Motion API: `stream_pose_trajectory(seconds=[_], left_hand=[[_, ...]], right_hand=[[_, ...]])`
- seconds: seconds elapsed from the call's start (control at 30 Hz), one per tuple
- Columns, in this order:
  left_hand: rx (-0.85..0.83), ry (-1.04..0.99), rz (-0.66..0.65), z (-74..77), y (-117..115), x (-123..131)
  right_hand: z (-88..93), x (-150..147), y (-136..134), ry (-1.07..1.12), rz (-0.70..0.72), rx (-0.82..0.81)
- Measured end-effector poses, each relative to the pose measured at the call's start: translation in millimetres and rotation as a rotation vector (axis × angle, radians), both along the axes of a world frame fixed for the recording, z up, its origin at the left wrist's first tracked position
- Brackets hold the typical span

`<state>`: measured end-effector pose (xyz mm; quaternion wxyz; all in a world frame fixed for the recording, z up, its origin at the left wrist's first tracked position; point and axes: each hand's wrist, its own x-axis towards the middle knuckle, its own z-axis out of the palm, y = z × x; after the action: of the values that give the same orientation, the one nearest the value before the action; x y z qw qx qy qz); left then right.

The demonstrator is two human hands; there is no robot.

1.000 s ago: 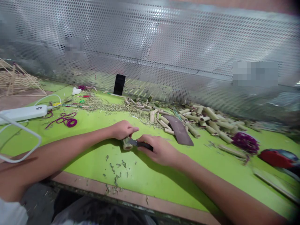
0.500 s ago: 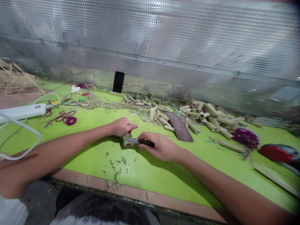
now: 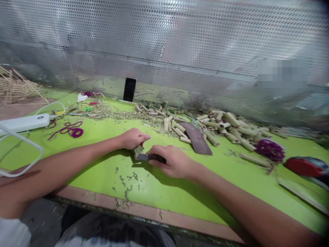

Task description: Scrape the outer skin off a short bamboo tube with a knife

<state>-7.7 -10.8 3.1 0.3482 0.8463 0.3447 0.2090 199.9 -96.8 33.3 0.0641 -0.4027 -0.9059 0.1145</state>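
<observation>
A short piece of bamboo [image 3: 137, 151] is gripped by my left hand [image 3: 133, 138], just above the green tabletop [image 3: 164, 193]. Its near end points toward me. My right hand [image 3: 173, 162] is closed around the black handle of a knife [image 3: 151, 157]. The knife's blade lies against the near end of the bamboo and covers part of it. Small green shavings [image 3: 128, 185] are scattered on the table below my hands. My left fingertips are partly hidden behind the bamboo and the thumb.
Cut bamboo pieces [image 3: 231, 127] are heaped at the back right, beside a brown strip of sandpaper [image 3: 197, 139]. Purple yarn [image 3: 269, 150] and a red-and-grey tool [image 3: 305, 166] lie right. Left are a white power strip [image 3: 25, 123] and purple cord [image 3: 77, 132]. A phone [image 3: 129, 90] leans against the mesh.
My right hand has shifted slightly left and the knife blade has slid down across the near end of the bamboo. My left hand has hardly moved.
</observation>
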Motion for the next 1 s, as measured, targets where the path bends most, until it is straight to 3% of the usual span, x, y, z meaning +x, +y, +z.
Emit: stream_pose_trajectory(seconds=[0.17, 0.53, 0.73, 0.9, 1.0], left_hand=[[0.004, 0.001, -0.011, 0.4, 1, 0], [0.033, 0.016, 0.061, 0.0, -1, 3], [0.028, 0.052, 0.043, 2.4, 1, 5], [0.018, 0.045, 0.067, 1.8, 4, 0], [0.018, 0.033, 0.065, 1.4, 4, -2]], right_hand=[[0.8, -2, 7, -0.041, -0.141, 0.066], [-7.5, -12, 4, -0.044, -0.076, 0.148], [-6.2, -10, 4, -0.005, -0.068, 0.087], [0.7, -4, -9, -0.057, 0.093, -0.026], [4.9, -1, -9, -0.011, 0.005, 0.0]])
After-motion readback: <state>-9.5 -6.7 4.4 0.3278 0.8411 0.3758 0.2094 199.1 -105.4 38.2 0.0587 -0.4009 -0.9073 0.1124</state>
